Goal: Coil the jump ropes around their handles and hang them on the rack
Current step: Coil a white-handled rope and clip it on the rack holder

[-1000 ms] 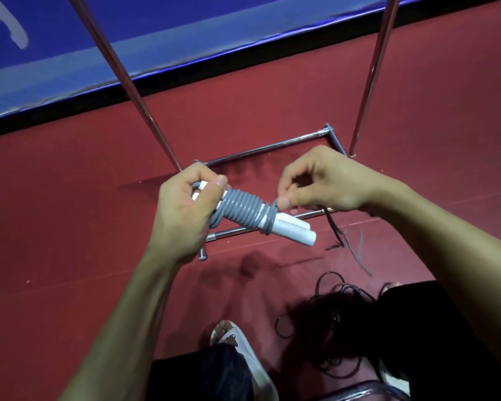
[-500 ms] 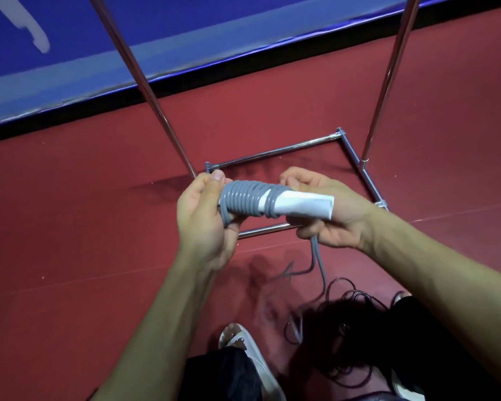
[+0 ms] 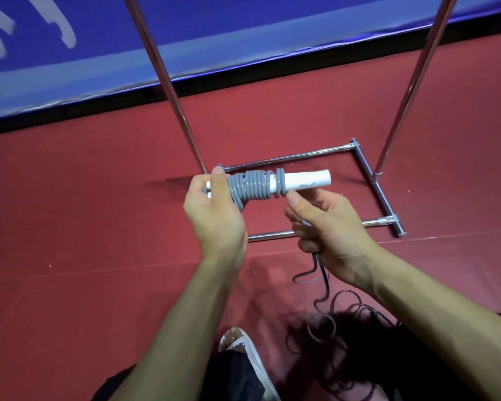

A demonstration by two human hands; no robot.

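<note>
Two white handles (image 3: 305, 179) lie side by side, level, in front of me. Grey rope (image 3: 252, 186) is wound round them in several tight turns. My left hand (image 3: 214, 209) grips the left end of the handles and the coil. My right hand (image 3: 327, 227) is just below the handles' right part, fingers curled round the loose grey rope, which runs down out of my fist to the floor. The chrome rack (image 3: 289, 156) stands behind, its base frame on the red floor and two posts rising out of view.
A tangle of dark ropes (image 3: 350, 328) lies on the red floor by my right leg. My foot in a white sandal (image 3: 243, 345) is at the bottom. A blue padded wall (image 3: 243, 30) runs along the far side.
My right hand has come from behind the handles down to below them, drawing the rope round for another turn. The handles have levelled and the view has shifted slightly.
</note>
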